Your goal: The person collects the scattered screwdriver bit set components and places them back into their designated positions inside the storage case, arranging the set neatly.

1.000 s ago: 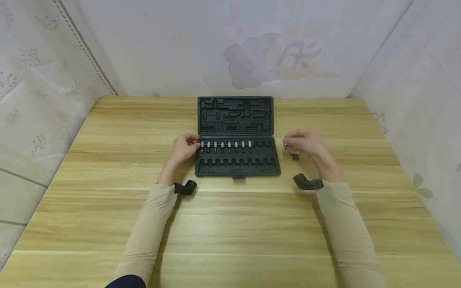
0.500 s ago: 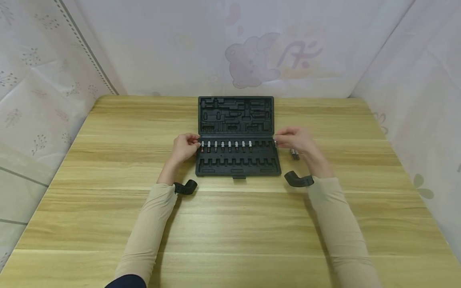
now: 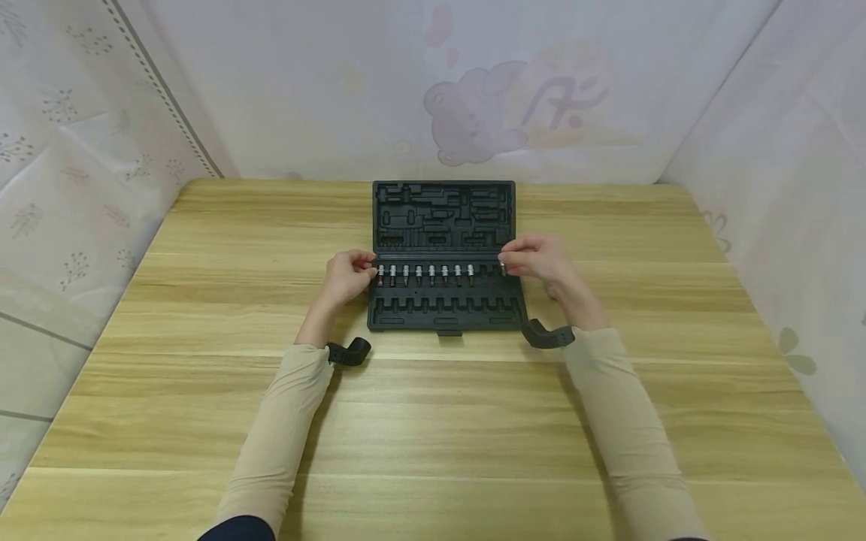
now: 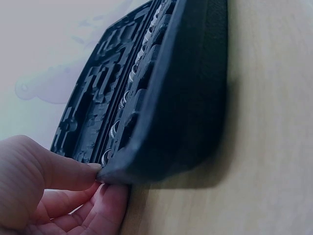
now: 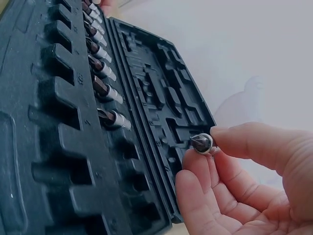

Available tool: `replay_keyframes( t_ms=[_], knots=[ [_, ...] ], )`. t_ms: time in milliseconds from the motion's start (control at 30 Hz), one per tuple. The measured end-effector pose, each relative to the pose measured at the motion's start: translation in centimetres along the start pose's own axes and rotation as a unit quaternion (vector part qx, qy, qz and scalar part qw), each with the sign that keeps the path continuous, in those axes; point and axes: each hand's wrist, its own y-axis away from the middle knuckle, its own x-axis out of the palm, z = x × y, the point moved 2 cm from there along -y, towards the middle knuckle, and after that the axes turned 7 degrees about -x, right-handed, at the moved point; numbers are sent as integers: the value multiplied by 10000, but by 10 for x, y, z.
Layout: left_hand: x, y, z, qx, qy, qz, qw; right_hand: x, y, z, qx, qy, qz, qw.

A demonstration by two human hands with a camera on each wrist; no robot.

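Black moulded plastic, the open tool case [image 3: 443, 255] lay on the wooden table [image 3: 203, 406]; my left hand [image 3: 346, 276] pinched its left edge, steadying it; my right hand [image 3: 537, 261] pinched a small chrome socket bit [image 5: 201, 143] over the empty slots right of the seated bits [image 3: 425, 274]; I judged the thin pinch risky; a tilted bit could jam or roll off.

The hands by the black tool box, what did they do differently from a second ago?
The right hand, pinching a small bit, moved left from the table beside the case to over the right end of its upper slot row. The left hand kept gripping the case's left edge. The eight bits in the row and the open case stayed put.
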Motion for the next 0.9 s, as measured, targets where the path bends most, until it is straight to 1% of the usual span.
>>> replay_keyframes(
  t_ms=[100,367,567,667,800,900],
  knots=[
    [0,0,0,-10,4,4,10000,3,-2,0,-20,-19,-19,10000],
    [-1,2,-2,-23,46,75,10000,16,-7,3,-366,530,-16,9979],
    [-1,1,-1,27,30,62,10000,24,-11,2,-353,617,-138,9974],
    [-1,1,0,42,23,60,10000,28,-12,2,-385,914,-231,9948],
    [-1,1,0,38,18,74,10000,32,-12,2,-447,1473,-380,9873],
    [-1,1,-1,39,20,81,10000,35,-11,2,-531,1758,-485,9818]
  ],
)
